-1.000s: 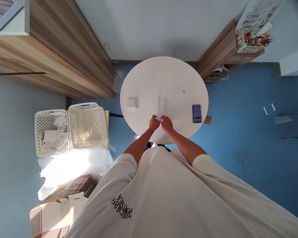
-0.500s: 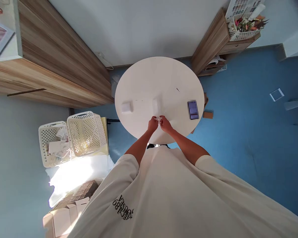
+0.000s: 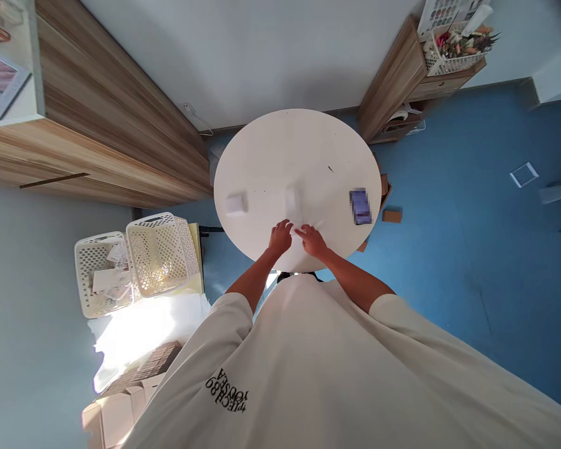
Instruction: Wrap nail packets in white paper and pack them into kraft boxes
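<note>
My left hand (image 3: pixel 280 237) is over the near part of the white round table (image 3: pixel 257 146), its fingers stretched forward and a little apart. Just across from it, my right hand (image 3: pixel 311 241) points its index finger toward the left one, with a small gap between them. I see nothing clearly held in either hand; anything pale and thin under the fingertips would blend into the tabletop. Right beyond the fingertips lies a white, box-like block (image 3: pixel 292 204). A smaller white stack or box (image 3: pixel 235 204) rests at the table's left side.
A blurred purple object (image 3: pixel 360 206) lies on the table's right side. Two white perforated baskets (image 3: pixel 158 252) stand at the left, one holding packets, above flattened cardboard (image 3: pixel 121 408). Wooden cabinets (image 3: pixel 135 106) flank the wall, and a small brown box (image 3: pixel 391 216) is on the blue floor.
My hands were together, pinching a small whitish, translucent thing. Now they have moved apart with fingers extended, and that thing no longer shows clearly. The view has shifted slightly.
</note>
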`<state>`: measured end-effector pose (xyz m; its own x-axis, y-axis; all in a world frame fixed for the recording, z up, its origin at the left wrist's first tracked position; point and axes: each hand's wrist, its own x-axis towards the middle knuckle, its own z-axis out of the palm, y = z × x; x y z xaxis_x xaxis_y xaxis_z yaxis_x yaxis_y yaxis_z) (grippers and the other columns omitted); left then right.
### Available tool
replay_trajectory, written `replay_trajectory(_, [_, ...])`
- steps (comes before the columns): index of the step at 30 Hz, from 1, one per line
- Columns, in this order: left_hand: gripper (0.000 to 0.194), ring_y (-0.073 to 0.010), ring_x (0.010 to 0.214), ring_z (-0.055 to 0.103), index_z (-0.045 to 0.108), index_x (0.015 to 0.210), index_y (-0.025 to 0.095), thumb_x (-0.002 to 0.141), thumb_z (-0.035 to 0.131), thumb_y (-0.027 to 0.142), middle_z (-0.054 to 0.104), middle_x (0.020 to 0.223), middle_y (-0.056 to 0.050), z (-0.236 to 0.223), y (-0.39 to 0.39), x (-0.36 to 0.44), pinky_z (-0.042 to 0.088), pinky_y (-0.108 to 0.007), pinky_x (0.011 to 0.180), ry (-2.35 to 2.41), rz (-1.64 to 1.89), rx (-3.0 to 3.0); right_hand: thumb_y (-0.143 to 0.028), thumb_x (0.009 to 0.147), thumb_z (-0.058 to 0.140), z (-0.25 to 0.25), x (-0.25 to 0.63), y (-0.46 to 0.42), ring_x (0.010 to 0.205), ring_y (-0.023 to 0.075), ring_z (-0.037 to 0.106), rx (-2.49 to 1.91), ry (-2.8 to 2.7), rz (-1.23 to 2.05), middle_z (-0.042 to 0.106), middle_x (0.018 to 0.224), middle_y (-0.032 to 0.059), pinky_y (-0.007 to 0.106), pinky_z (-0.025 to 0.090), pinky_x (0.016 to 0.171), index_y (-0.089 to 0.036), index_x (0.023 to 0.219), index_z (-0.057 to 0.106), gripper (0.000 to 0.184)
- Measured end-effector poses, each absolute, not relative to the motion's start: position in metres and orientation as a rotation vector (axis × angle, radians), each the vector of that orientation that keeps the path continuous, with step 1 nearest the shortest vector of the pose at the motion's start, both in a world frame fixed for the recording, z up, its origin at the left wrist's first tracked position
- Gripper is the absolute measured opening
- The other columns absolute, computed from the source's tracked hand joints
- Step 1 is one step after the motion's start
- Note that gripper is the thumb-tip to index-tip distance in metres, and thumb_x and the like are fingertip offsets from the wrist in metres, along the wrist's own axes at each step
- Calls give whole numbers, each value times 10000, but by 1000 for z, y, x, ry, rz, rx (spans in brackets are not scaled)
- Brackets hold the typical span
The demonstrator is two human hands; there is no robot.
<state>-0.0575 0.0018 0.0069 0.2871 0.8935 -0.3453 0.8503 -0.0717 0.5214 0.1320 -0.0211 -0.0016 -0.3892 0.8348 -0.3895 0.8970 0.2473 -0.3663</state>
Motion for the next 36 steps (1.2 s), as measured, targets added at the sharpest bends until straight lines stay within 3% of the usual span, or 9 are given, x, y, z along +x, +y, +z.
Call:
replay_trajectory(7, [751,-337,1586,340,435,1576,243,859,570,68,378,1719,-135,5,5,-58,292,-559,1269,1417,-58,2139,-38,918,513,-5,132,-22,1300,290,553,1684,2369,-925,453,1572,164,421,483,1073,-244,1608,498,720])
replay_trajectory(13, [669,-364,1530,403,501,1489,251,847,593,89,469,1634,-155,11,15,-60,333,-540,1222,1372,-31,2014,-5,870,505,-11,129,-19,1271,260,556,1806,2373,-1201,473,1482,162,413,509,1060,-213,1501,584,669])
replay_trajectory(20, [708,-365,1477,431,512,1478,234,796,676,138,551,1525,-161,17,-10,-69,232,-520,1247,1271,-136,2058,13,854,474,-10,132,-43,1145,263,568,1657,2488,-1095,526,1408,143,408,519,983,-199,1358,644,572])
replay_trajectory(26, [759,-357,1441,448,516,1445,234,725,743,158,497,1554,-158,14,-8,-65,319,-499,1187,1257,-282,2024,-10,870,487,-1,130,-44,1120,247,581,1613,2459,-1111,584,1354,125,365,539,885,-201,1290,659,492])
replay_trajectory(30, [689,-338,1406,484,565,1375,264,714,752,217,482,1545,-140,14,7,-65,392,-470,1135,1247,-327,1926,-46,874,538,10,130,-34,1159,254,595,1599,2438,-1080,630,1350,107,348,537,861,-222,1248,675,436])
replay_trajectory(36, [659,-350,1401,498,592,1353,305,714,733,228,580,1473,-106,16,17,-68,362,-527,1144,1255,-332,1858,-92,895,584,20,136,-16,1114,249,660,1558,2413,-1153,714,1299,72,358,539,893,-247,1295,685,441])
